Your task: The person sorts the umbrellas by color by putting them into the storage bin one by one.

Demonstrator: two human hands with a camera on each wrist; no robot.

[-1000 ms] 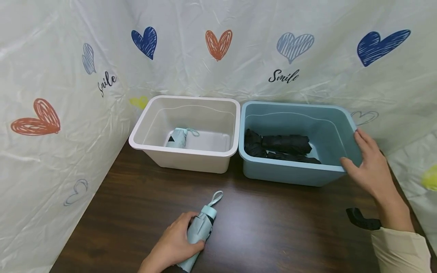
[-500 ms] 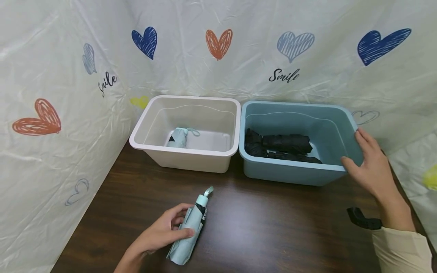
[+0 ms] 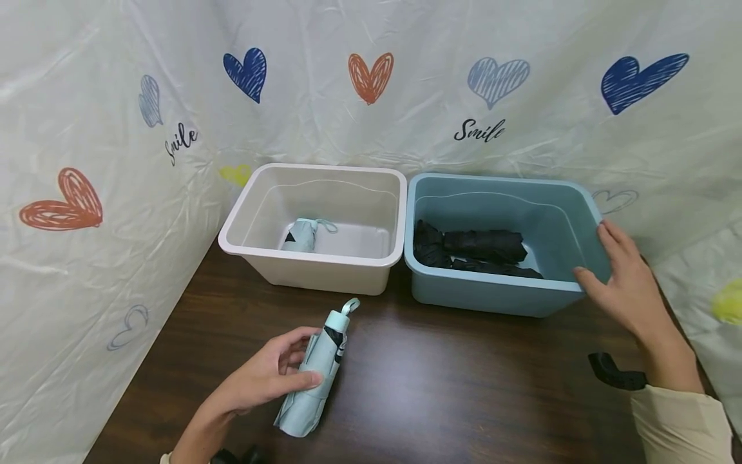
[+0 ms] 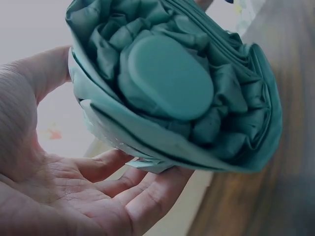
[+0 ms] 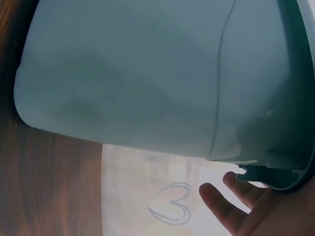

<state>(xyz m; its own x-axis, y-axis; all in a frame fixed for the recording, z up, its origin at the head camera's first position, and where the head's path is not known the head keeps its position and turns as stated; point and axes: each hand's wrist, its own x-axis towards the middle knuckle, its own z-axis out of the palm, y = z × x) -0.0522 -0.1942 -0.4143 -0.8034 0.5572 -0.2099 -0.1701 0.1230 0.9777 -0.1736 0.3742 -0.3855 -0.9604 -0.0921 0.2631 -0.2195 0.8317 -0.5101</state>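
A light-blue folded umbrella (image 3: 313, 380) is in my left hand (image 3: 269, 370), raised off the table and tilted with its strap end up and away. Thumb and fingers grip it around the middle. The left wrist view shows the pale oval end cap of the umbrella (image 4: 170, 76) amid bunched fabric. My right hand (image 3: 628, 290) rests at the right front corner of the blue bin (image 3: 487, 293), its fingers fairly straight along the rim; the right wrist view shows fingertips (image 5: 214, 196) below the rim's outer side. Another light-blue umbrella (image 3: 300, 235) lies inside the white bin (image 3: 324, 274).
Several dark folded umbrellas (image 3: 484, 245) lie in the blue bin. Both bins stand side by side at the back of the dark wooden table (image 3: 440, 386). A white sheet printed with hearts (image 3: 371, 129) hangs behind and along the left side.
My left hand has lifted the umbrella off the table, moving it slightly left and away from me. The right hand has stayed at the blue bin's corner.
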